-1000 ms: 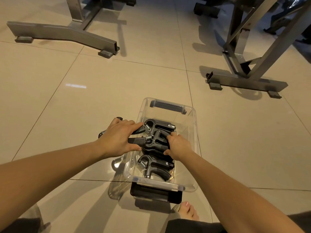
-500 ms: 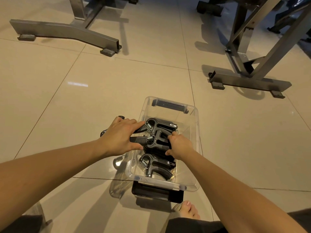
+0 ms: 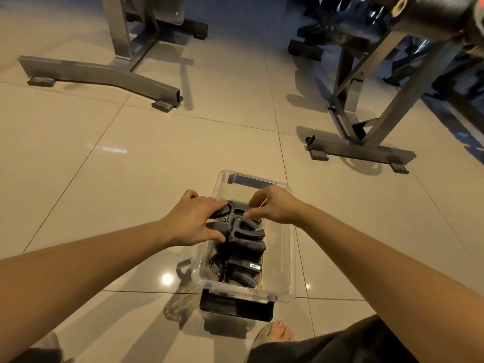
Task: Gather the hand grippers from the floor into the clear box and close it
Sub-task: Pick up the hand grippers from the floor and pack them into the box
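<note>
Warm, rather dim indoor light lies on the glossy floor [image 3: 131,179]. A small round glare spot shines at eight o'clock from the clear box [image 3: 286,258], with a fainter streak at ten o'clock. Soft shadows pool beside the metal frames [image 3: 104,74]. At one o'clock the padded bar [image 3: 432,11] is blurred, and straight lines bow near the edges.

One head-worn camera looks forward and down, close over the clear box [image 3: 285,258] on the tiled floor [image 3: 117,205]. Its far corners seem blurred.
</note>
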### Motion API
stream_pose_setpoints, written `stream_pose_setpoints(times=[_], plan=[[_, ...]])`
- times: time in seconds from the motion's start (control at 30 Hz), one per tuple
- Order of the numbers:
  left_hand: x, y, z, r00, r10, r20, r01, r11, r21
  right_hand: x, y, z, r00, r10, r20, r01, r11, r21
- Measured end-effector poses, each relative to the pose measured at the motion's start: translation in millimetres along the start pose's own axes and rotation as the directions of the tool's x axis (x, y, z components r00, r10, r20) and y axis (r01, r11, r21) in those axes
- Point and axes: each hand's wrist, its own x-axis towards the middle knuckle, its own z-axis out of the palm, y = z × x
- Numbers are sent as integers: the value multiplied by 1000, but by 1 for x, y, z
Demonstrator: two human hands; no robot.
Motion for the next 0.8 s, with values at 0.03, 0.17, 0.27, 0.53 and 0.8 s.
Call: stream_pose_setpoints(times=[0.03,0.17,0.27,0.53,0.8], plan=[[0,4,-4,1000,18,-20,-18,1000,-1,-10,-7,-2,999,-19,33,16,997,78],[-3,17,-15,994,60,-94,-62,998,-15,-41,-19,9,990,10,144,-66,920,385],[-6,24,-20,988,97,-116,-98,995,-1,-47,-23,23,990,40,134,-103,858,503],[-9,5,-28,953,193,-233,-144,966,213,-42,-23,10,996,75,56,-94,760,644],[-17,-28,-39,925,12,-379,9,999,52,-33,-10,-19,995,101,2,-67,649,757]])
